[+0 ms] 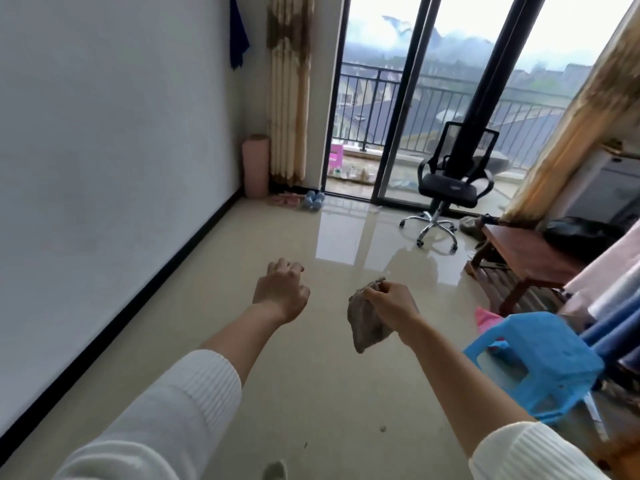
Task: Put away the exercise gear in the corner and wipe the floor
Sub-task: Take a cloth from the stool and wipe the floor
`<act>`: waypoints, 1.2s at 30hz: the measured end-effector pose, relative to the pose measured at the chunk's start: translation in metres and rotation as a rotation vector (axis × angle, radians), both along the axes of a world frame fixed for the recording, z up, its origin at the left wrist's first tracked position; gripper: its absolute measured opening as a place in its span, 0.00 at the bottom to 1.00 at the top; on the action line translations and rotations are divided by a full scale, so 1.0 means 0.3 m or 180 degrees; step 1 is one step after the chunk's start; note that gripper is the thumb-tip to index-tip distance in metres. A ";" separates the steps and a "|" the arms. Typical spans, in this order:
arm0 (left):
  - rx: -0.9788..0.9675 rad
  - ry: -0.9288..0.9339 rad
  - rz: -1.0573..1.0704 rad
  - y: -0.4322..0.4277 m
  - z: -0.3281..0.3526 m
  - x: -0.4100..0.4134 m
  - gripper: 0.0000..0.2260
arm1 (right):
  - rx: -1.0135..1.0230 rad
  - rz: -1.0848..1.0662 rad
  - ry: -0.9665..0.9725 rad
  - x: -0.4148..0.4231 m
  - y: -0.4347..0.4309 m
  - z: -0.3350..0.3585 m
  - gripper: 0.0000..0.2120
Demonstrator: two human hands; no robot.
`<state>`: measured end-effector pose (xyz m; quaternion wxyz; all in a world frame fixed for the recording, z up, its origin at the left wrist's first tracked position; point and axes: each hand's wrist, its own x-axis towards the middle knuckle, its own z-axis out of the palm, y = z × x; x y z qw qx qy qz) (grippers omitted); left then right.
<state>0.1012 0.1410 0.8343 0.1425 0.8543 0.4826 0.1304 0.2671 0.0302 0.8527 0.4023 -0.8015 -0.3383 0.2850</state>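
In the far corner a rolled pink mat point(255, 166) stands upright against the wall. Beside it on the floor lie pink items point(285, 199) and light blue dumbbells point(313, 200). My right hand point(389, 303) grips a crumpled grey-brown cloth point(367, 323), held above the glossy beige tile floor point(311, 375). My left hand point(282, 289) is stretched forward with loosely curled fingers and holds nothing. Both hands are well short of the corner.
A black office chair point(450, 188) stands by the sliding glass door point(398, 98). A wooden low table point(519, 254) and a blue plastic stool point(533, 362) are at the right, with fabric rolls point(616, 306) behind. The white wall point(121, 150) runs along the left.
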 end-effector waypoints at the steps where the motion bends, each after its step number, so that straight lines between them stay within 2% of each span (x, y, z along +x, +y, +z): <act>1: 0.0211 0.0120 -0.0018 0.102 -0.010 0.044 0.21 | 0.0041 0.0030 -0.0012 0.051 0.106 -0.007 0.07; 6: 0.0677 0.0481 0.0002 0.622 -0.033 0.261 0.24 | 0.0105 0.0127 -0.0173 0.287 0.605 -0.028 0.06; 14: 0.0820 0.0799 -0.0203 1.273 0.004 0.662 0.24 | 0.0060 0.0252 -0.0587 0.658 1.312 0.049 0.07; 19: 0.0657 0.0643 0.0040 1.658 -0.036 0.915 0.24 | 0.0037 0.0486 -0.0627 0.910 1.729 0.020 0.10; 24: 0.0284 0.0613 0.0589 2.054 -0.142 1.143 0.24 | -0.0024 0.0725 -0.0310 1.209 2.166 -0.038 0.08; 27: 0.0163 0.0605 0.0782 2.247 -0.196 1.248 0.24 | -0.0154 0.0946 -0.0397 1.352 2.413 -0.068 0.08; 36: -0.0421 0.0795 0.1300 2.779 -0.408 1.321 0.24 | -0.0618 0.1861 -0.0788 1.489 3.133 -0.272 0.08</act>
